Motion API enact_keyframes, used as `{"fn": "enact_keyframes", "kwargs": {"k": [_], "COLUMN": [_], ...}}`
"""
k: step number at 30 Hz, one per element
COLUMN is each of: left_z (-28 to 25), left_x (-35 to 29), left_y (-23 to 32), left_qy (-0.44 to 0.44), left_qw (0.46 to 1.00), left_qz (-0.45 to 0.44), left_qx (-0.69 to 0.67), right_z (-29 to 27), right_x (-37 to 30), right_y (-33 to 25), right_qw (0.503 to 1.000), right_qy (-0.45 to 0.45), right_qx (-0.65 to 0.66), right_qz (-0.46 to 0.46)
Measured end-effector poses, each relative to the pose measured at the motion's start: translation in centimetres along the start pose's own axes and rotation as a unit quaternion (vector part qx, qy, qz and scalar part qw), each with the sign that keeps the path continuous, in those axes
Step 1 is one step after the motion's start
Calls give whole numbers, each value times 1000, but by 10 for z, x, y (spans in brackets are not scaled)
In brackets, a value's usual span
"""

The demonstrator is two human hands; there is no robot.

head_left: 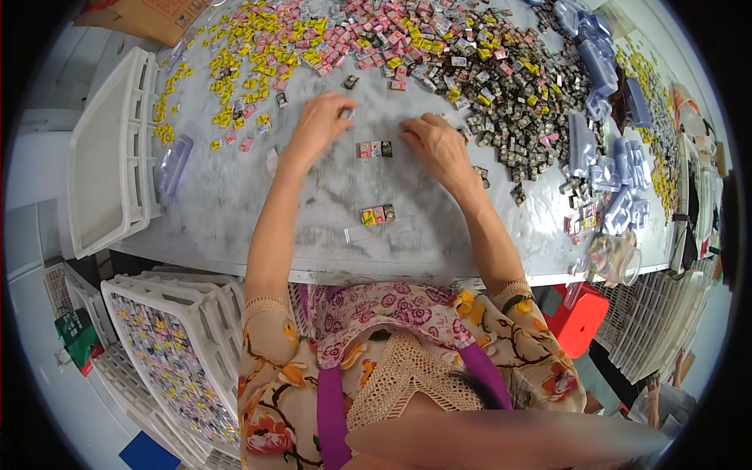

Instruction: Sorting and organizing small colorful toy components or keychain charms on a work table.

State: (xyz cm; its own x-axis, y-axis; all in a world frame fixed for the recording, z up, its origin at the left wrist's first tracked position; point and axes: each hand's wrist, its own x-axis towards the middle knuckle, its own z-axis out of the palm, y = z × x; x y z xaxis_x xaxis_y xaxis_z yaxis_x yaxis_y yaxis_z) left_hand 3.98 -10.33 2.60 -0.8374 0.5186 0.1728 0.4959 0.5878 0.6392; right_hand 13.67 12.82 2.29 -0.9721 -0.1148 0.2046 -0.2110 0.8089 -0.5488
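My left hand (319, 129) hovers above the upper middle of the table, thumb and fingers drawn together around a small pale piece (346, 114) too unclear to name. Opposite it, my right hand (437, 147) has its fingers curled inward at the edge of the black pile; whatever they hold is hidden. Between the hands lies a short row of tiny pink, white and black boxes (375, 149). Closer to me sits another row of tiny yellow, pink and black boxes (378, 214), beside a clear plastic strip (384, 229).
Tiny yellow boxes (235, 94), pink boxes (345, 35) and black boxes (517, 117) spread across the table's far side. Clear plastic cases (599, 70) line the right. A white crate (102, 157) stands at left; stacked trays (168, 345) are below. A red stool (577, 319) is under the edge.
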Motion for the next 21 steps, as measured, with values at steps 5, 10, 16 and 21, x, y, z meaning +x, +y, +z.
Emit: {"fn": "enact_keyframes", "kwargs": {"k": [5, 10, 16, 21], "left_z": [-5, 2, 5, 7], "left_x": [-42, -48, -45, -52], "left_y": [18, 24, 27, 26], "left_qy": [-46, -27, -47, -60], "left_qw": [994, 997, 996, 995], "left_qz": [-93, -67, -57, -59], "left_qx": [-38, -38, -41, -50], "right_z": [-7, 1, 6, 2], "right_x": [-18, -18, -23, -19], "right_y": [-8, -6, -12, -8], "right_qw": [992, 993, 997, 993], "right_qy": [-71, -63, -25, -76], "right_qx": [99, 97, 73, 81], "right_qz": [-15, -6, -14, -31]}}
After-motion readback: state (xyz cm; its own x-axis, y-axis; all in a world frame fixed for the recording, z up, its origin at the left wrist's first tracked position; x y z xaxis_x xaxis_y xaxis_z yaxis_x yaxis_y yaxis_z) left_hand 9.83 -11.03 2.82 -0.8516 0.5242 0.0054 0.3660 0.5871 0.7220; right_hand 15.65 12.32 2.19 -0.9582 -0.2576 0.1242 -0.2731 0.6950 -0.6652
